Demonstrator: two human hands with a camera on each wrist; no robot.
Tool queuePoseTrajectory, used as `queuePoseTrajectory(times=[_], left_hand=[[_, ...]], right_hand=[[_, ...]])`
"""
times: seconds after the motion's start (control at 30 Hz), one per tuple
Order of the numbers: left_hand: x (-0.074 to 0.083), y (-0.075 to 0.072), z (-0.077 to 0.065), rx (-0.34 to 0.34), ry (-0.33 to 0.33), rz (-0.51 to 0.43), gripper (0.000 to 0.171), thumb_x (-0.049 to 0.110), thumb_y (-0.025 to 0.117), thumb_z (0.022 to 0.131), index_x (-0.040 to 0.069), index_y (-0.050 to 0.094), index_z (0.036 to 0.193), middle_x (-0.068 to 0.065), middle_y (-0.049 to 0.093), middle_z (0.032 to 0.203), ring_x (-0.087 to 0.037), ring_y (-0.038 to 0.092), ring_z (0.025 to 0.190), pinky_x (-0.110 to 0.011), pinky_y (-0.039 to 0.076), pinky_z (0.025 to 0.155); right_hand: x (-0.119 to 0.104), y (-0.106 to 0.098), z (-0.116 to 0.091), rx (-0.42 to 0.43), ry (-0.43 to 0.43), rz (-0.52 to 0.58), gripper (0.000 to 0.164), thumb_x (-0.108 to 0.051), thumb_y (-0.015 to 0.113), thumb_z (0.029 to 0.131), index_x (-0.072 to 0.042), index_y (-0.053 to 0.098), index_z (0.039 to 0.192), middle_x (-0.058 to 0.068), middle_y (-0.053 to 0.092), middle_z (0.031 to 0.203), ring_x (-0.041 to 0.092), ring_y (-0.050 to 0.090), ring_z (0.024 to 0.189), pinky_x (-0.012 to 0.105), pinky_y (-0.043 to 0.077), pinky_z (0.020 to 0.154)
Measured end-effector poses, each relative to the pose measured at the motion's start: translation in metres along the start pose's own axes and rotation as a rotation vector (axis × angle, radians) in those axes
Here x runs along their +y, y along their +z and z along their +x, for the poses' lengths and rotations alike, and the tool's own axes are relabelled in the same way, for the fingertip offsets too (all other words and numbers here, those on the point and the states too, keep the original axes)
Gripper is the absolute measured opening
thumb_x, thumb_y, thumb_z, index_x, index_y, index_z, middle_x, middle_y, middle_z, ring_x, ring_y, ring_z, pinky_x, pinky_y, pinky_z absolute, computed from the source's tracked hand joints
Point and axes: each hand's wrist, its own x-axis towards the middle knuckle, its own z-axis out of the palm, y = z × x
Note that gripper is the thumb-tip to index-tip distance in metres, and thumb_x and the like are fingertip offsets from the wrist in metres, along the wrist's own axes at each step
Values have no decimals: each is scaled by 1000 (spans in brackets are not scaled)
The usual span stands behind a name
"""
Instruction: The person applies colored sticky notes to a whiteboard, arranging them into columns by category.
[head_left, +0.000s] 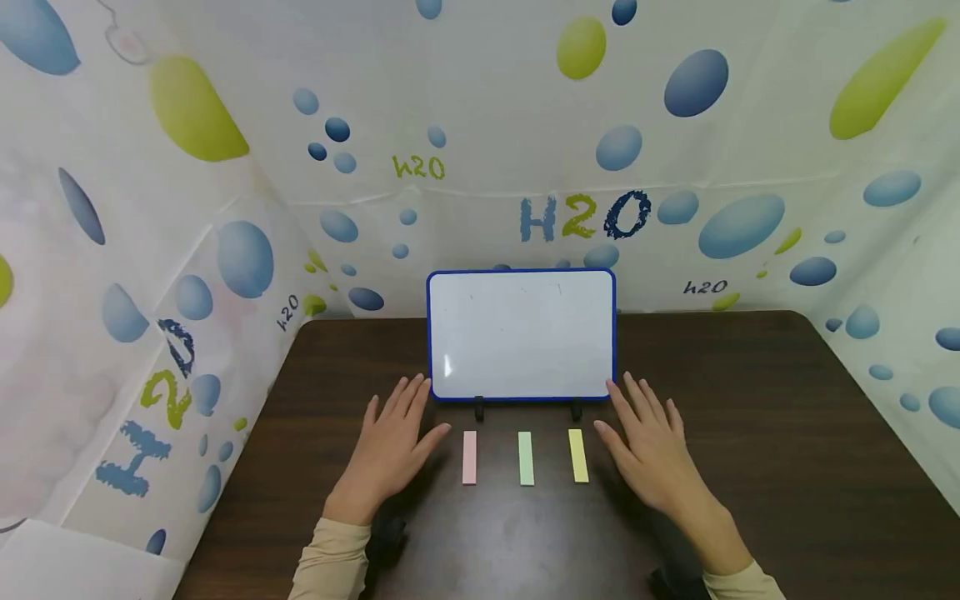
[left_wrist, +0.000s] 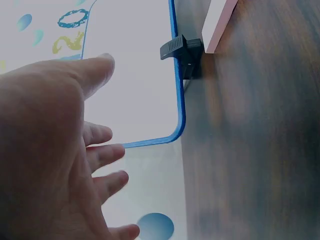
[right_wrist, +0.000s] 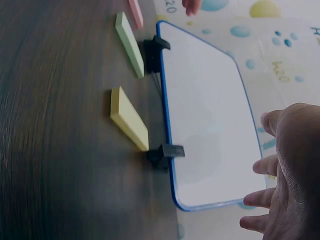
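Note:
A small whiteboard (head_left: 521,333) with a blue frame stands upright on two black clip feet (left_wrist: 187,55). In front of it lie three narrow sticky-note pads in a row: pink (head_left: 469,457), green (head_left: 526,458) and yellow (head_left: 578,456). My left hand (head_left: 392,450) is left of the pink pad, its fingers spread towards the board's lower left corner. Right of the yellow pad, my right hand (head_left: 654,454) mirrors it at the lower right corner. Both hands hold nothing. Whether the fingertips touch the frame, I cannot tell. The right wrist view shows the yellow pad (right_wrist: 130,119) as a thick block.
The dark wooden table (head_left: 765,433) ends at the back against a white curtain (head_left: 480,100) printed with bubbles and "H2O". A white surface (head_left: 82,567) is at the lower left. Dark objects (head_left: 386,537) sit under the wrists.

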Motion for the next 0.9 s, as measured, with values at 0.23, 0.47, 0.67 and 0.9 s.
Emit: queuePoseTrajectory(times=[0.23, 0.47, 0.67, 0.9], left_hand=[[2, -4, 1, 12, 94, -4, 81, 58, 59, 97, 10, 38, 158, -8, 36, 165, -32, 31, 155, -70, 22, 122], [2, -3, 2, -26, 158, 32, 80, 55, 67, 93, 8, 45, 154, -10, 44, 161, -30, 38, 152, -59, 30, 124], [0, 3, 0, -47, 157, 44, 84, 59, 68, 90, 8, 46, 153, -11, 46, 160, -29, 42, 149, -49, 36, 123], [-1, 9, 1, -51, 198, 31, 83, 62, 69, 89, 10, 50, 151, -9, 47, 159, -26, 45, 147, -47, 41, 120]], right_hand=[[-16, 5, 5, -1, -47, 14, 65, -43, 47, 107, -3, 38, 157, 20, 33, 164, 44, 28, 153, 73, 18, 119], [-27, 16, 9, -72, -75, 25, 71, -46, 46, 107, 5, 36, 154, 20, 34, 164, 36, 29, 155, 62, 22, 125], [-32, 24, 10, -93, -94, 45, 70, -46, 46, 107, 4, 36, 155, 17, 34, 165, 33, 30, 155, 56, 28, 125], [-40, 35, 13, -106, -145, 66, 64, -43, 47, 107, 2, 41, 154, 15, 37, 164, 31, 35, 153, 51, 32, 125]])
